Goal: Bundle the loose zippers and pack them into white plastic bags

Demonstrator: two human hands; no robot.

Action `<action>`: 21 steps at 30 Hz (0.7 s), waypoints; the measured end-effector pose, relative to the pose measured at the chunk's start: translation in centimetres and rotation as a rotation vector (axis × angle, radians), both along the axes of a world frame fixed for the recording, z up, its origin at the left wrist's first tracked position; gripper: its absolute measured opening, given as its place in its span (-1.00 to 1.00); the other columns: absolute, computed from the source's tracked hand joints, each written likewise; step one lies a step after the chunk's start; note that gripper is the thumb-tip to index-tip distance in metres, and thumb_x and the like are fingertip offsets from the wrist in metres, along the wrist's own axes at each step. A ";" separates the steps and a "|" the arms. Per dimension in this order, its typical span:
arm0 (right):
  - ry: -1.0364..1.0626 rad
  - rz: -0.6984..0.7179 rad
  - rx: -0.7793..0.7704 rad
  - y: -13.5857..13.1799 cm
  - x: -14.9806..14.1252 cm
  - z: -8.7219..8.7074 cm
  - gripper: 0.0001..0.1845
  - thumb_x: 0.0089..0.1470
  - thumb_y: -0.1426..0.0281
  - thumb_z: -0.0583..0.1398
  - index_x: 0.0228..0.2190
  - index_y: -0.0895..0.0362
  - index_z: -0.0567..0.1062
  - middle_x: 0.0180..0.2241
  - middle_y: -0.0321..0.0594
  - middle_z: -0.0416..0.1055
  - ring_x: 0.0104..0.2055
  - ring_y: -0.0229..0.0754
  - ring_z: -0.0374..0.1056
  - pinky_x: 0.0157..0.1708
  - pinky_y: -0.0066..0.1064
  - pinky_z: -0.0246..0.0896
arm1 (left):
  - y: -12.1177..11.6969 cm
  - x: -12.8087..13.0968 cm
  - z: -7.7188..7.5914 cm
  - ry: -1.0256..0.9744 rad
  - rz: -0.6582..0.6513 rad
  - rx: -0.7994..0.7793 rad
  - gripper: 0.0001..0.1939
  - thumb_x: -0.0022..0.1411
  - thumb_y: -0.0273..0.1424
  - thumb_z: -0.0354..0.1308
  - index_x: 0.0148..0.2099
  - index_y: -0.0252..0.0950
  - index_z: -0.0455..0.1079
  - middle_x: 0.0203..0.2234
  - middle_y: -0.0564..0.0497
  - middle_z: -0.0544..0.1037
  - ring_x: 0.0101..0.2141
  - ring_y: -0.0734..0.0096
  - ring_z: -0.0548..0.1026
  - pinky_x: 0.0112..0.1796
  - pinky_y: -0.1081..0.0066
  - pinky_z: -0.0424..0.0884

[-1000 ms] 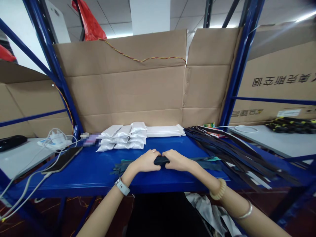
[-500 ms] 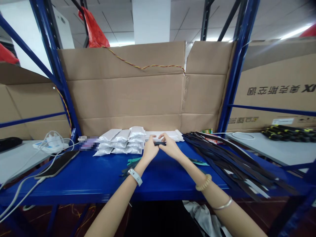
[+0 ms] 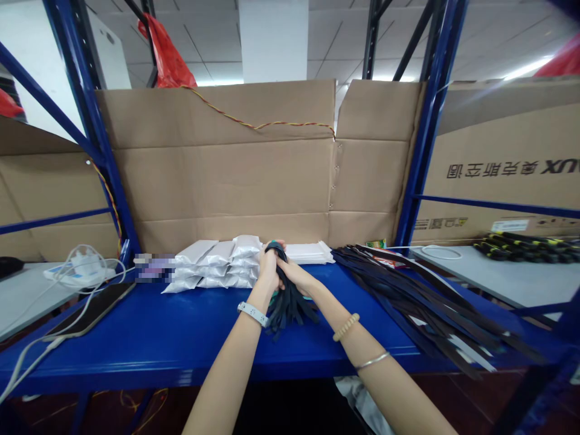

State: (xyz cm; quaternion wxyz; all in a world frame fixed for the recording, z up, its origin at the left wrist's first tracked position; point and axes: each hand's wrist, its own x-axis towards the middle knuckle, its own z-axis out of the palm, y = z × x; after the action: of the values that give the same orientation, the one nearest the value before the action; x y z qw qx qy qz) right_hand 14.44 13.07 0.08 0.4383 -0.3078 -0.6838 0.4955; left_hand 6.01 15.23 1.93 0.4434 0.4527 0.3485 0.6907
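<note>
Both hands are closed round a bundle of dark fabric strips (image 3: 290, 305), folded over at the top, with its loose ends fanning down over the blue tabletop (image 3: 190, 338). A little teal shows at its edges. My left hand (image 3: 268, 270) grips the bundle from the left, near the fold. From the right, my right hand (image 3: 293, 275) wraps round it just below the fold, its fingers partly hidden by the strips. Left of the hands stand stacked white packets (image 3: 217, 266); flat white packets (image 3: 310, 252) lie behind them.
A large pile of long dark strips (image 3: 417, 302) spreads across the right side. At left are a phone (image 3: 90, 311), white cables and a power strip (image 3: 81, 269). A cardboard panel (image 3: 235, 181) closes the back between blue rack posts (image 3: 423, 133).
The strips lay stretched sideways across the tabletop with both hands at their middle; they were lifted toward the back and now hang folded, ends toward me. The hands have come together.
</note>
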 end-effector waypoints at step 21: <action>-0.874 -0.799 0.332 5.4 7.2 -0.6 -0.64 0.08 0.57 0.05 -0.07 0.23 0.41 -0.23 0.08 0.43 -0.14 -0.01 0.35 -0.24 -0.36 0.14 | 0.1 -1.2 -3.2 0.174 -0.110 -0.385 -0.70 0.24 -0.34 0.10 0.00 -0.33 0.33 -0.10 -0.10 0.43 -0.15 0.31 0.44 -0.15 0.21 0.41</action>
State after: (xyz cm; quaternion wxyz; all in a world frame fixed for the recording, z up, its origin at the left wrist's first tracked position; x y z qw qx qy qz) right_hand 21.65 18.51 -0.53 0.3114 -0.6426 -0.7001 0.0076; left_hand 4.79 15.29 -1.30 0.5270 0.4361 0.4856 0.5443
